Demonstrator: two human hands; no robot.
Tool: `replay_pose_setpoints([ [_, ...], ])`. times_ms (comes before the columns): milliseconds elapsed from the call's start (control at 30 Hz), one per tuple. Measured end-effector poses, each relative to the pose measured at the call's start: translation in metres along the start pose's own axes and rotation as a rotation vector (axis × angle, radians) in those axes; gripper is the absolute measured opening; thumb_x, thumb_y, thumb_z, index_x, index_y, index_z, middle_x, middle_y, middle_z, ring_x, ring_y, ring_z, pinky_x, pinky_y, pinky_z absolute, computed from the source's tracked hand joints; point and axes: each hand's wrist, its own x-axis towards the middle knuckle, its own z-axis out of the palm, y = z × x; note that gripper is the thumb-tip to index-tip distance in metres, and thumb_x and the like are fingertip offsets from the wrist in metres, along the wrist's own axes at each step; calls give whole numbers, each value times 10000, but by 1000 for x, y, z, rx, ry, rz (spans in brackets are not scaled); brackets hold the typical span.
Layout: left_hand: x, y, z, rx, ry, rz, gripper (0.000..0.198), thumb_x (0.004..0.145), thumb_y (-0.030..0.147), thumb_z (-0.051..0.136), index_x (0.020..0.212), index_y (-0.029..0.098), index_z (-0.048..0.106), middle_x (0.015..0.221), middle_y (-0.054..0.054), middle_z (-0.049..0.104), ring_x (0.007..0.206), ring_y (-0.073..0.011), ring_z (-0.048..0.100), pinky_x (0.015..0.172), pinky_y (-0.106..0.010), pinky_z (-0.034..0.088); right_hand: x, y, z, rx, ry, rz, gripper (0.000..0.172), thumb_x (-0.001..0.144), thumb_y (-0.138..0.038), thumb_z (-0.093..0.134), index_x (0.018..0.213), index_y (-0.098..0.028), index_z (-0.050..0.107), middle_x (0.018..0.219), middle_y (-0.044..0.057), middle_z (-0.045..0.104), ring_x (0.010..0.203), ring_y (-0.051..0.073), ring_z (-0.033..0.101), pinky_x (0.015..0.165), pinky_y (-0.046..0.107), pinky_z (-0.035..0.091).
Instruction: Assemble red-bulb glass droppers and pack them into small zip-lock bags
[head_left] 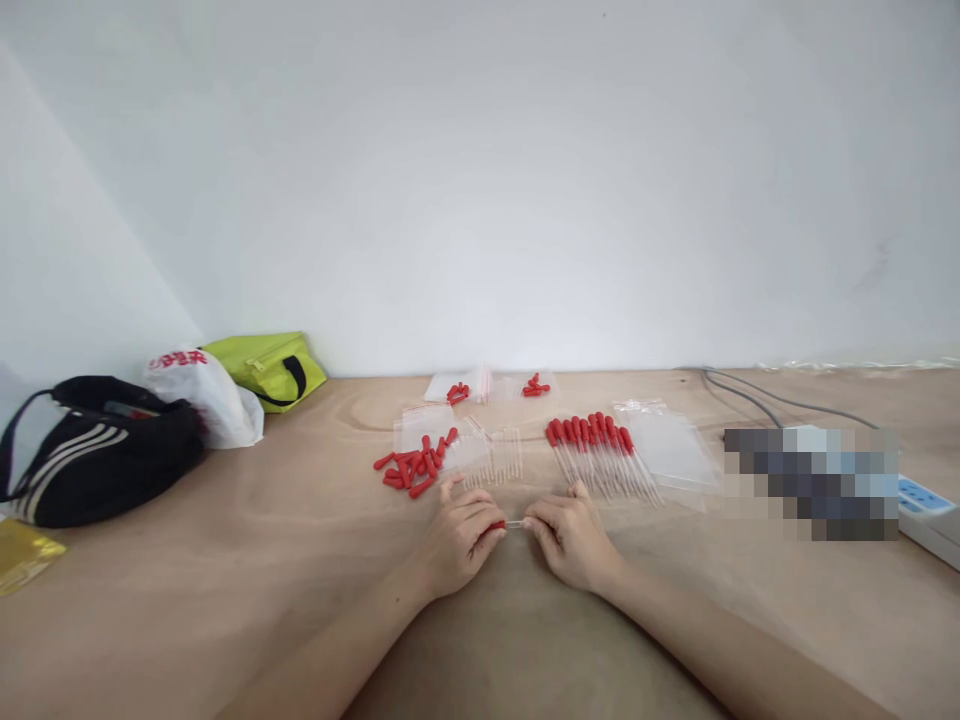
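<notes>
My left hand [459, 540] pinches a red rubber dropper bulb [496, 525], mostly covered by the fingers. From the right, my right hand [571, 538] grips a clear glass dropper tube [514, 524], whose bare end meets or enters the bulb; the exact fit is hidden. Beyond my left hand lies a loose pile of red bulbs [420, 465]. Clear glass tubes [504, 455] lie in a row just past both hands. To the right, several droppers with red bulbs fitted [604, 455] lie side by side, tips toward me.
Small plastic bags holding red bulbs [459, 390] lie by the wall. A clear zip bag [675, 450] is right of the droppers. At left are a black bag [105, 450], a white plastic bag [206, 400] and a lime pouch [266, 370]. A power strip [926, 505] and grey cable [780, 388] lie right.
</notes>
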Motion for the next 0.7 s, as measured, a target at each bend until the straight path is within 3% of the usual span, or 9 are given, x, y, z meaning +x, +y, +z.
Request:
replay_pose_setpoints([
  [267,5,0,-5,68,74,3,194,873,193,405,836,220,594,777,7,674,843,-169,568,1006,-456,123,5,-7,-4,1,-55,-20,265,872,-234,390,697,-203,587,706,-16,664,663,121,564,647,283,216],
  [433,6,-6,-10,172,202,-7,185,852,214,454,947,273,602,913,2,670,917,-188,549,964,-428,194,12,-6,-17,-174,-95,-53,176,799,-209,488,677,-209,614,745,12,667,743,170,559,661,300,225],
  [567,2,-18,-9,324,281,-224,261,806,252,494,1060,235,552,1012,-69,623,980,-243,507,918,-442,244,28,20,-29,-208,33,238,224,808,-247,455,686,-214,640,714,26,670,715,184,572,671,304,268],
  [700,-3,-25,-10,410,265,-460,316,742,266,542,1056,229,542,1044,-93,588,994,-283,475,874,-468,273,44,48,-36,-256,199,540,287,820,-304,414,713,-214,665,702,46,674,702,198,583,682,315,297],
])
